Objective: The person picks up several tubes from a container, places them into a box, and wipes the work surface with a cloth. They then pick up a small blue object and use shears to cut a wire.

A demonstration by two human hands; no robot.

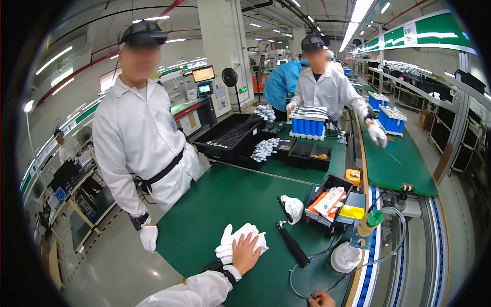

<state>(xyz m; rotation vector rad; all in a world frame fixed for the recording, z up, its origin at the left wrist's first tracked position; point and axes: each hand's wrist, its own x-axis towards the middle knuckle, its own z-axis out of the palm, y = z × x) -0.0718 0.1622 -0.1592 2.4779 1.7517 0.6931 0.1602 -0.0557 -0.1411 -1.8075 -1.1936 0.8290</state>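
Note:
My left hand [246, 253] lies on top of a small pile of white work gloves [228, 240] on the green tabletop. Its fingers are stretched over the cloth, slightly apart, and cover part of the pile. At the lower edge my right hand [322, 299] is mostly cut off by the frame. Its visible fingers are curled, and whatever they may hold is hidden. A grey hose [292, 281] loops past it on the table. Between the gloves and the hose lies a black-handled tool [293, 245]; a crumpled white cloth [293, 209] is just beyond it.
A black bin [335, 180] with orange-and-white packets, a green-capped bottle [375, 218] and a white tub [346, 256] stand along the right side. Farther back are trays of black cables [230, 135] and a blue battery pack [308, 128]. Co-workers stand left [140, 123] and behind [322, 89].

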